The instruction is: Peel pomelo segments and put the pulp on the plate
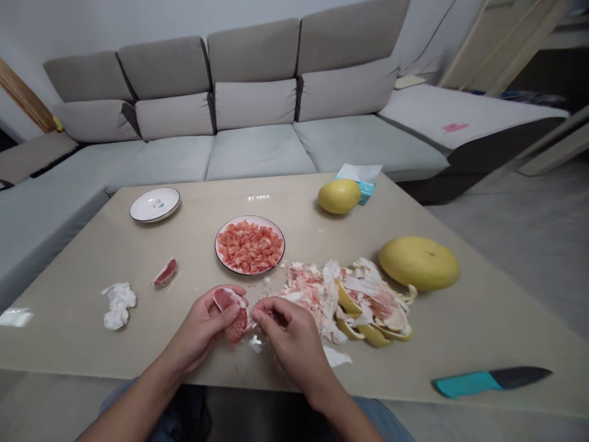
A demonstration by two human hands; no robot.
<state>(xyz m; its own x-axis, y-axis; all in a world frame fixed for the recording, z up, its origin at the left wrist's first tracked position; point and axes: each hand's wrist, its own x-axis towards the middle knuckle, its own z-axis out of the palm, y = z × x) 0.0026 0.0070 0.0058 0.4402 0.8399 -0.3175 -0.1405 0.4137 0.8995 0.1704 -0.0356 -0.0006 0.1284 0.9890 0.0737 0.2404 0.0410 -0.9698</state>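
My left hand [202, 325] is closed around a pink pomelo segment [230, 307] just above the near edge of the beige table [460, 331]. My right hand [289, 334] pinches the white membrane at the segment's right side. Just beyond my hands stands a white plate [250, 244] heaped with pink pomelo pieces. To the right of my right hand lies a pile of peel and membrane scraps [354, 298]. One more peeled segment [165, 273] lies on the table to the left.
A crumpled tissue [118, 304] lies at the left. An empty small plate [154, 204] sits far left. Two whole yellow pomelos [418, 263] [339, 196] and a tissue box [365, 178] are at the right. A teal-handled knife [492, 380] lies near right. A grey sofa [257, 123] stands behind.
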